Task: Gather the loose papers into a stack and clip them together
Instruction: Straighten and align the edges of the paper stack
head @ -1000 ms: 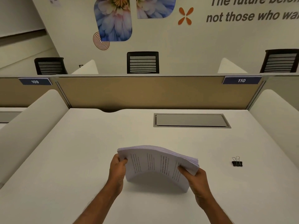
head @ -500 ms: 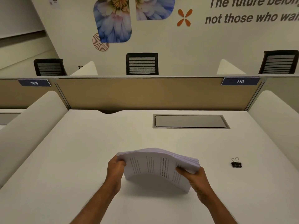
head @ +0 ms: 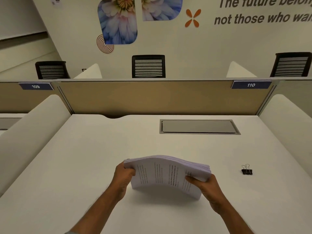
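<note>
A thick stack of printed white papers stands on its lower edge on the white desk, bowed upward in the middle. My left hand grips the stack's left end. My right hand grips its right end, thumb on the printed front sheet. A black binder clip with silver handles lies on the desk to the right, well apart from my right hand.
A grey cable hatch is set into the desk at the back. A tan partition closes the far edge, and white curved dividers flank both sides. Black chairs stand beyond the partition.
The stack has stayed on edge between both hands with only a slight shift; the bow in the sheets is a little flatter. The clip has not moved.
</note>
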A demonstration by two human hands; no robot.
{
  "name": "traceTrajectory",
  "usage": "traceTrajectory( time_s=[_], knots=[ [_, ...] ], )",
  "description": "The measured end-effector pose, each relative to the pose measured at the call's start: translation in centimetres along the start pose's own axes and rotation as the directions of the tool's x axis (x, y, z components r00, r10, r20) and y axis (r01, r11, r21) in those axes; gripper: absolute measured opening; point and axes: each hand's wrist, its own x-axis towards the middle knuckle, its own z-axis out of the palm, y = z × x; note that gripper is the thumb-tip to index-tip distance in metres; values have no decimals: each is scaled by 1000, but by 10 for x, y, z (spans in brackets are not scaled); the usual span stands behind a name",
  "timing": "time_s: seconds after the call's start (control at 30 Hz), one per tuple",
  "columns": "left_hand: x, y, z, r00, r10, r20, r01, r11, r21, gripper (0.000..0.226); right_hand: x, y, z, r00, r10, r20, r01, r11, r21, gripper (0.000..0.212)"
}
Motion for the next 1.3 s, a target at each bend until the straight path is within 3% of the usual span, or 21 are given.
traceTrajectory(
  time_s=[0.53,0.67,0.8,0.93,0.97,1.03,1.13,1.23,1.3],
  knots=[
    [5,-10,1,996,-83,18,83,996,-23,42,-3,6,7,998,52,-39,-52,998,20,36],
    [3,0,-1,999,-49,6,49,999,-24,39,-5,7,8,994,63,-87,-59,997,49,24],
    [3,13,-26,977,22,210,-48,992,116,25,-9,-1,-6,992,102,-78,-91,987,135,28],
    [-6,12,-50,925,-36,379,-51,974,219,26,-14,-1,-19,983,173,-64,-148,948,280,38],
    [-9,9,-51,924,-38,380,-28,986,167,32,-15,1,-19,978,198,-64,-166,928,333,39],
    [-17,0,-43,934,-42,356,86,990,-109,44,-19,3,-13,968,243,-67,-190,878,440,41],
    [-36,-11,-12,931,-62,360,239,849,-472,50,-27,5,9,951,307,-47,-230,798,557,45],
    [-52,-9,18,925,-43,378,275,761,-587,52,-33,11,31,936,350,-28,-255,733,630,48],
    [-55,0,23,934,-13,358,235,776,-585,51,-36,14,37,932,361,-40,-252,723,644,51]
  ],
)
